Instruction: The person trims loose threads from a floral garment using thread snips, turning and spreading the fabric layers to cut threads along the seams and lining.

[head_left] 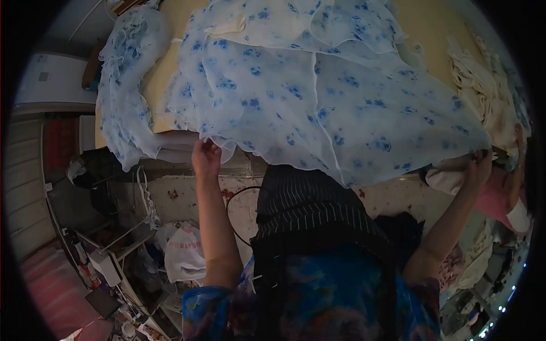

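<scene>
Left hand (206, 159) and right hand (481, 165) — two — pinch one blue-flowered fabric (273, 102) by its edge.

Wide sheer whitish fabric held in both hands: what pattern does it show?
The fabric has scattered blue floral motifs, clearest in the head view.
</scene>
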`<state>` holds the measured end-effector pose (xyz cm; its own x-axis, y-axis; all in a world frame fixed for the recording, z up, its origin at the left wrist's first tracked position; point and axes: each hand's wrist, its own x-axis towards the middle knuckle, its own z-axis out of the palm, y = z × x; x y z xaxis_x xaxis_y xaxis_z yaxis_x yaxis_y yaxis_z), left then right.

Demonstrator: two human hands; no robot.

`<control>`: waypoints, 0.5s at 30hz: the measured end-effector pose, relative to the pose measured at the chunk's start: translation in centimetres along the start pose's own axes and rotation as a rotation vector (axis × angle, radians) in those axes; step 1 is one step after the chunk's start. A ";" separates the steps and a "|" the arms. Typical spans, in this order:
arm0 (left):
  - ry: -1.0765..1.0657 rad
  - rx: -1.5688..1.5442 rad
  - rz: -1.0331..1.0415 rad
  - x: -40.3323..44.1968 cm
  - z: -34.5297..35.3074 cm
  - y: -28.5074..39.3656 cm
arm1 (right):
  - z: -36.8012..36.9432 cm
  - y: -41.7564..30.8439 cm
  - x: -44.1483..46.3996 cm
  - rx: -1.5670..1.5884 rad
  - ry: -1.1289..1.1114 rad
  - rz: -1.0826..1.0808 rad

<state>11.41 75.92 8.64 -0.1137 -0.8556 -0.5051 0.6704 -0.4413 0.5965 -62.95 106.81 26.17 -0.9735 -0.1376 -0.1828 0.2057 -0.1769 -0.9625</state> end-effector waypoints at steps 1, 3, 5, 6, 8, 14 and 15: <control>-0.035 0.006 0.013 0.0 -0.3 1.7 | 1.4 -0.9 -1.2 0.007 0.017 -0.004; -0.103 0.012 0.043 0.1 -0.8 4.4 | 0.9 -1.4 0.1 0.043 -0.033 -0.004; -0.194 -0.034 0.054 0.3 -1.5 6.2 | -2.5 -1.2 5.7 0.099 -0.168 0.003; -0.239 -0.056 0.061 0.5 -2.1 6.6 | -2.2 -1.2 5.8 0.110 -0.182 -0.004; 0.230 -0.046 0.295 0.4 -3.9 4.7 | -1.8 -1.8 5.7 0.126 -0.205 -0.016; 0.055 -0.514 -0.182 -5.2 2.1 -3.8 | 6.0 -3.6 -5.2 -0.024 -0.052 0.014; -0.146 -0.559 -0.125 -3.4 -1.5 -5.9 | 5.5 -3.4 -4.8 -0.022 -0.053 0.032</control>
<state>8.95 81.88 5.86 -0.2905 -0.8520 -0.4356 0.9253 -0.3660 0.0989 -58.44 102.72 31.38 -0.9596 -0.1940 -0.2038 0.2343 -0.1499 -0.9605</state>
